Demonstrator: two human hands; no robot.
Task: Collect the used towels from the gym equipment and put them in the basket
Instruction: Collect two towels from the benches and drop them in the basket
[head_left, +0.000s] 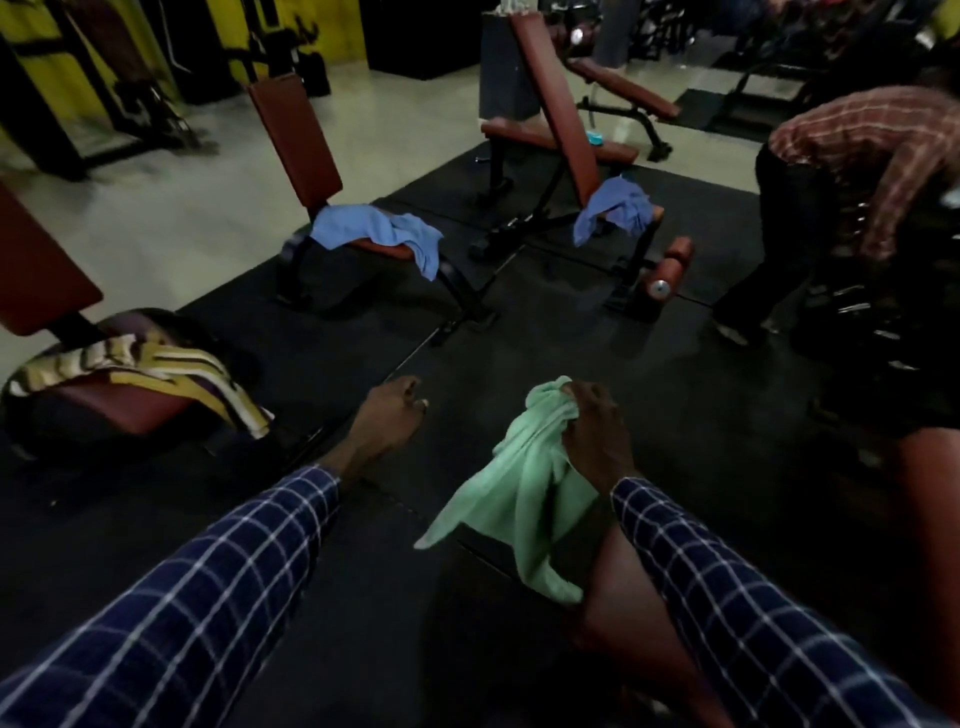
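Note:
My right hand (592, 431) grips a pale green towel (524, 493) that hangs down over the dark floor mat. My left hand (389, 415) reaches forward with loosely curled fingers and holds nothing. A striped yellow, white and brown towel (156, 371) lies over the seat of the nearest bench at the left. A blue towel (379, 234) is draped on the seat of the middle bench. A second blue towel (615, 208) hangs over the seat of the inclined bench further right. No basket is in view.
Three brown padded benches stand on black rubber mats (545, 338). A person in a checked shirt (857, 156) bends over a dumbbell rack at the right. A teal object (595, 137) sits on a far bench. Weight machines line the yellow back wall.

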